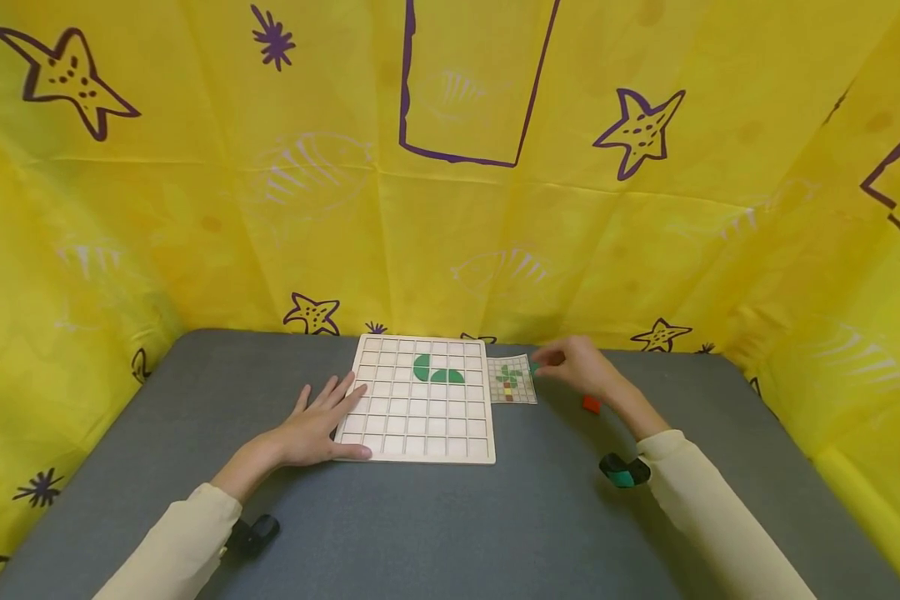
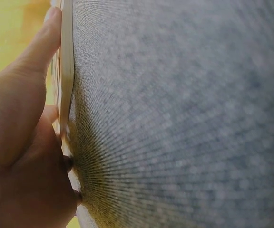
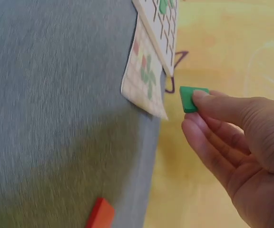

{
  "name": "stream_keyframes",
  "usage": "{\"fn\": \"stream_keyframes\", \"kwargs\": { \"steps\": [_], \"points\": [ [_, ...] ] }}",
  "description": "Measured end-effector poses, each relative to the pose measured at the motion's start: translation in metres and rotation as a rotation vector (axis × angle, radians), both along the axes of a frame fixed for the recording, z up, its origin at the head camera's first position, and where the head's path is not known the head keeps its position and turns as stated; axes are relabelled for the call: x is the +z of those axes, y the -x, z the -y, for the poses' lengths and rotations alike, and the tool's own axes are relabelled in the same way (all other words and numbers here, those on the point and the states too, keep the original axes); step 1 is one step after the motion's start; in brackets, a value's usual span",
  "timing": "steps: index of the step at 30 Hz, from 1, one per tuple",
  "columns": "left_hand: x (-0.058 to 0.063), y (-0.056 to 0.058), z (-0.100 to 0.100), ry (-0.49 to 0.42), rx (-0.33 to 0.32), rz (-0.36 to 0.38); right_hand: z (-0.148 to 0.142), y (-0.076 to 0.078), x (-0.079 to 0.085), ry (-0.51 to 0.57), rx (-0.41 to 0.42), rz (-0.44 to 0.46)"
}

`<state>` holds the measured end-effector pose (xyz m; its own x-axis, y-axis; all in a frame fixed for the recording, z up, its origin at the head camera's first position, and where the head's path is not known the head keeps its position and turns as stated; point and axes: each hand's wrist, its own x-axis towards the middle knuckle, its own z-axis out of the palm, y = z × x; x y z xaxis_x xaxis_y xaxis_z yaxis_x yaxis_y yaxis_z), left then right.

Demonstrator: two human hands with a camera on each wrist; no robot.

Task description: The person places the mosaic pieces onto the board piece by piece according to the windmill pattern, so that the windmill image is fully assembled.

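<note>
A pale wooden grid board [image 1: 420, 421] lies on the grey table, with several green tiles [image 1: 447, 377] set in its upper right squares. My left hand [image 1: 318, 427] rests on the board's left edge with fingers spread; in the left wrist view the thumb lies along the board's side [image 2: 67, 66]. Between thumb and fingers my right hand [image 3: 241, 137] pinches a green tile [image 3: 188, 99], held above the table just right of a printed pattern card [image 1: 521, 390]. The card shows a green, yellow and red design and touches or nearly touches the board's right edge.
A red tile [image 1: 591, 404] lies on the grey table [image 1: 435, 533] below the right hand. Yellow patterned cloth [image 1: 450, 208] rises behind the table and along both sides. A dark band [image 1: 625, 472] is worn at the right wrist, another [image 1: 255, 533] at the left.
</note>
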<state>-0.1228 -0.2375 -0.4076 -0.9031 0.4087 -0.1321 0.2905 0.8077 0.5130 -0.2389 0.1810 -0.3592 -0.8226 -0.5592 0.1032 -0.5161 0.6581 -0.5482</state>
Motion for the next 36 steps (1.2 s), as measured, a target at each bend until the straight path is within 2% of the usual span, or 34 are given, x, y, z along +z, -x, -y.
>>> {"fn": "stream_keyframes", "kwargs": {
  "steps": [8, 17, 27, 36],
  "points": [
    [0.002, 0.001, -0.001, 0.014, 0.007, 0.009, 0.023, -0.004, -0.009, 0.045, 0.049, -0.028],
    [-0.004, 0.003, 0.001, 0.019, 0.009, 0.015, 0.053, -0.017, -0.02, 0.125, -0.006, 0.013],
    [-0.005, 0.003, 0.002, 0.02, 0.014, 0.012, 0.087, -0.02, -0.034, 0.172, -0.027, 0.062],
    [-0.003, 0.002, 0.002, 0.026, 0.017, 0.015, 0.114, -0.025, -0.045, 0.294, -0.126, 0.109]
  ]
}}
